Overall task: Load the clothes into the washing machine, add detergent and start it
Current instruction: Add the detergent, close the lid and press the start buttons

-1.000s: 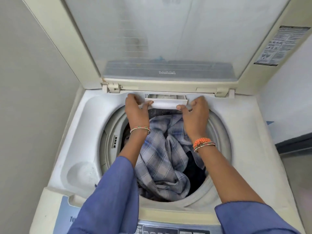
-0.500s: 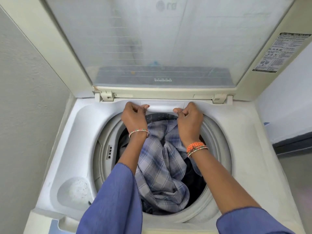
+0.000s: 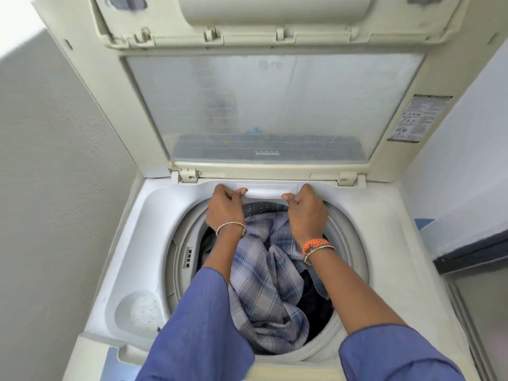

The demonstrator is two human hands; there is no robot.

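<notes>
A top-loading washing machine (image 3: 384, 243) stands with its lid (image 3: 264, 105) raised upright. In the drum lies a blue-grey checked shirt (image 3: 264, 276) over dark clothes (image 3: 313, 301). At the drum's back rim sits the white detergent drawer (image 3: 265, 189), pushed in flush with the top. My left hand (image 3: 224, 209) grips the drawer's left end, thumb on its front. My right hand (image 3: 306, 211) grips the right end the same way. Both forearms reach over the drum in blue sleeves.
A round recess (image 3: 141, 310) with white powder residue sits in the front left corner of the top. A grey wall (image 3: 55, 188) stands close on the left. A dark ledge (image 3: 472, 257) runs on the right. An instruction sticker (image 3: 419, 118) is on the lid frame.
The detergent drawer, pulled out a second ago, has been pushed back in flush. Both hands went back with it. The camera has tilted up, showing more of the lid.
</notes>
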